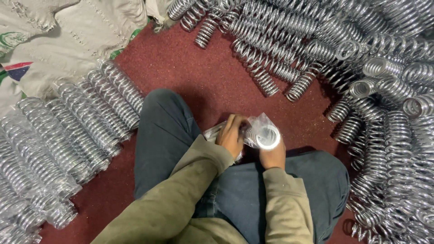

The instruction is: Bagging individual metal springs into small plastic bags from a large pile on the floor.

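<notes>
I sit cross-legged on a dark red floor. A shiny metal coil spring lies across my lap, partly inside a clear plastic sleeve. My left hand grips the spring's middle and left part. My right hand holds its near end from below, where the plastic bunches around the round opening. Both sleeves are olive green.
Rows of bagged springs lie side by side at my left. A large loose heap of bare springs fills the right side and the top. Pale woven sacks lie at the upper left. Bare red floor shows ahead of my knees.
</notes>
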